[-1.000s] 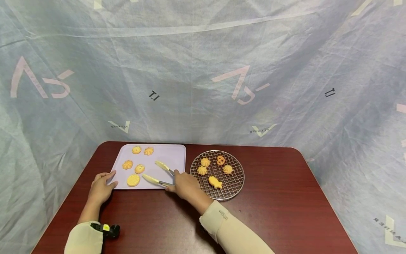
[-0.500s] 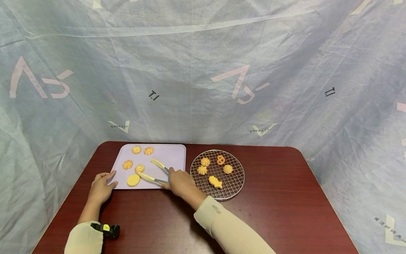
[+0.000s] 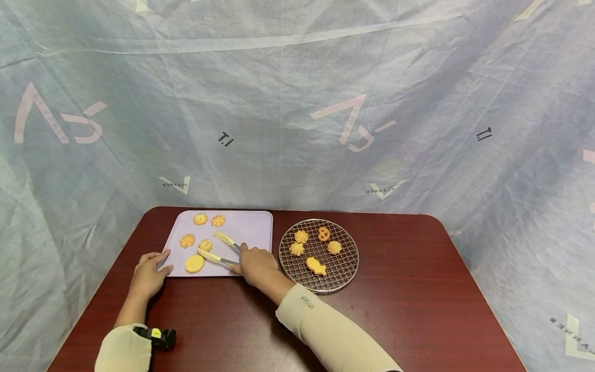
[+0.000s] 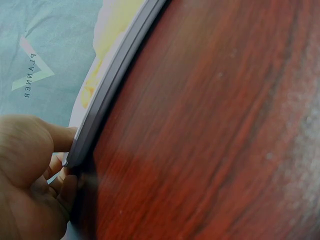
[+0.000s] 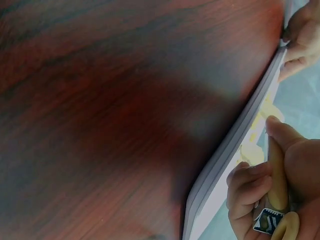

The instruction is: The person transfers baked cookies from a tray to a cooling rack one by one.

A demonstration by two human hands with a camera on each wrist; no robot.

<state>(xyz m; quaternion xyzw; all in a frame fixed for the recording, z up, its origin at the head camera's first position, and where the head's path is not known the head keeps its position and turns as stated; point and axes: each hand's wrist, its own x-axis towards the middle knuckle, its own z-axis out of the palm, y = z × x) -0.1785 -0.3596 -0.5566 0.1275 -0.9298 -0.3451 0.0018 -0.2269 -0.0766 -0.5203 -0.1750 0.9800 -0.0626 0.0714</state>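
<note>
A pale lilac tray [image 3: 251,225] lies at the table's left, with several yellow-brown biscuits on it. My left hand [image 3: 150,275] grips its near left corner; in the left wrist view the thumb is above the rim and fingers are below. My right hand [image 3: 257,266] holds a pair of tongs [image 3: 210,256] with cream tips and grey arms, spread apart over the tray. The tips stand on either side of a round biscuit [image 3: 205,245]; whether they touch it I cannot tell. Just nearer is a flat round biscuit [image 3: 194,264]. The right wrist view shows fingers around the yellowish tong handle [image 5: 278,180].
A round wire rack [image 3: 341,274] stands right of the tray, bearing a fish-shaped biscuit [image 3: 316,266], a pretzel [image 3: 323,234] and several swirled biscuits. Both rest on a dark red wooden table [image 3: 409,289]. A grey printed cloth [image 3: 288,170] hangs behind and at the sides.
My right hand has moved left with the tongs, bringing their tips to the round biscuit, and the gap between the tips has narrowed slightly. My left hand has stayed on the tray corner.
</note>
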